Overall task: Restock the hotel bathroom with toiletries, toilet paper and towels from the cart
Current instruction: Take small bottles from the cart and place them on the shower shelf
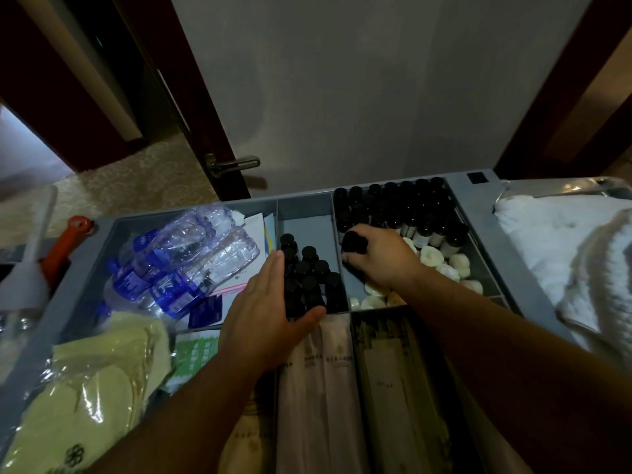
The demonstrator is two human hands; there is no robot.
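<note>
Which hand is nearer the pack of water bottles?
Left. The left hand lies flat beside the small black-capped bottles, just right of the water bottles; the right hand grips a black-capped bottle one compartment farther right.

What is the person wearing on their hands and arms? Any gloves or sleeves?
Nothing that shows. The left hand and the right hand are bare: no gloves, and no rings to be seen. The left forearm and the right forearm are bare too, right to the picture's edge: no sleeves, watch or bracelet in view.
</note>
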